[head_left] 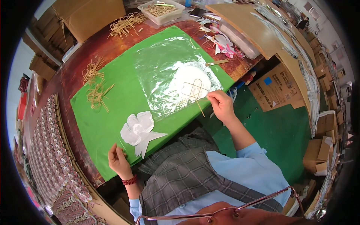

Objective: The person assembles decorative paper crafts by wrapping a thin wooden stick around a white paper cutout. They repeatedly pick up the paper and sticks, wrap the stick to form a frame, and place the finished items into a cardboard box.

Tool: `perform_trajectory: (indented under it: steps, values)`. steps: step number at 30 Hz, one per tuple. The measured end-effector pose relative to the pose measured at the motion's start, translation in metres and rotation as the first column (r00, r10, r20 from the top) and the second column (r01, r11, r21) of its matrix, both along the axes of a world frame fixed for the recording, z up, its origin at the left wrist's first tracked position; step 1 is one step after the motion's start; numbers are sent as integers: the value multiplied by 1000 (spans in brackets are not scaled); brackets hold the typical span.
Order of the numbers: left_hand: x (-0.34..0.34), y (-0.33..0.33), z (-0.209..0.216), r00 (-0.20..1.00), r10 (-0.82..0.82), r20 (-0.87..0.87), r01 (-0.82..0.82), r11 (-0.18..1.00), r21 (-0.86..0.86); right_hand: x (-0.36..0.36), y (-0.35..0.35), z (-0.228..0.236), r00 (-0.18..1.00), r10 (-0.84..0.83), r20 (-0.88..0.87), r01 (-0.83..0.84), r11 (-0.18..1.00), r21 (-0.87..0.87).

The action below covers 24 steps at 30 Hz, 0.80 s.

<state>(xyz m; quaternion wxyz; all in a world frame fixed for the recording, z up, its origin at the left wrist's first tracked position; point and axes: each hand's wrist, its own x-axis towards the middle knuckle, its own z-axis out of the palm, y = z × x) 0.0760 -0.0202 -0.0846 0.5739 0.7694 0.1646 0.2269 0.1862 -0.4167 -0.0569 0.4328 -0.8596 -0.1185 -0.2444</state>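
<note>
My left hand is at the near left edge of the green cloth, fingers curled and closed; anything in them is too small to make out. Just beyond it lies a white pleated bow with two ribbon tails. My right hand hovers at the cloth's right edge, thumb and fingers pinched together beside a heart-shaped wicker piece with a stick. Whether the pinch holds something is unclear. That wicker heart rests over a round white pad on a clear plastic sheet.
Two bundles of wicker pieces lie on the cloth's left side, with a larger pile beyond it. A plastic tub of small pieces stands at the back. A flat stick and pink-white scraps lie right. Rows of finished decorations fill the left.
</note>
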Motion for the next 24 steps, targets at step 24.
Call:
perform_trajectory:
  steps: [24]
  values:
    - [2,-2,-12,995,97,-12,-88,941,327,9,-8,-11,987,8,-158,8,995,103]
